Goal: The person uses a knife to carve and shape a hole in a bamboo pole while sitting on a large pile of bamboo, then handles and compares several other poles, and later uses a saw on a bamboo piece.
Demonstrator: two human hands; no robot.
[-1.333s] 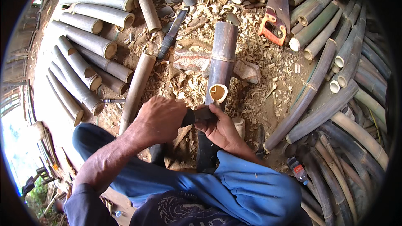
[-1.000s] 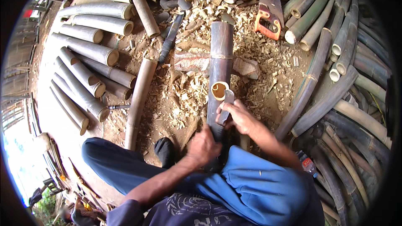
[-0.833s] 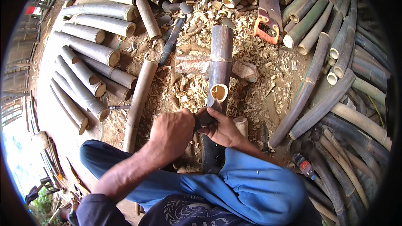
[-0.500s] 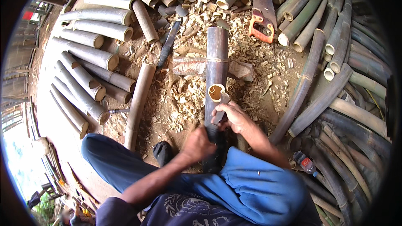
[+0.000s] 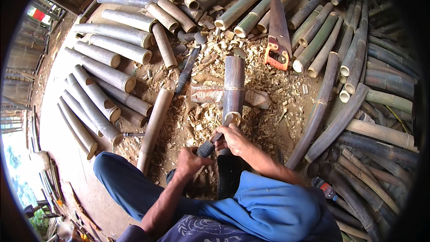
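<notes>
A dark bamboo tube point(image 5: 234, 74) points away from me, its middle across a short split log point(image 5: 204, 94). A pale scooped opening point(image 5: 234, 118) shows on its upper side. My left hand point(image 5: 188, 163) is closed round the black wrapped handle of a knife point(image 5: 205, 149), left of the tube. Over the tube, my right hand point(image 5: 236, 140) grips the same knife near its blade, fingers closed. The blade's end lies at the opening; much of the blade is hidden by my right hand. Under my wrist, the tube's near end rests by my dark shoe point(image 5: 229, 175).
Pale shavings point(image 5: 197, 123) cover the ground. An orange-handled saw point(image 5: 277, 31) lies far right of the tube, a second black-handled knife point(image 5: 187, 69) far left. Cut bamboo tubes point(image 5: 123, 47) lie all around. A plastic bottle point(image 5: 325, 187) is by my right knee.
My left hand has moved left with the handle, so the knife now slants across the tube. My right hand has shifted slightly left and nearer. The whole view has tilted a little.
</notes>
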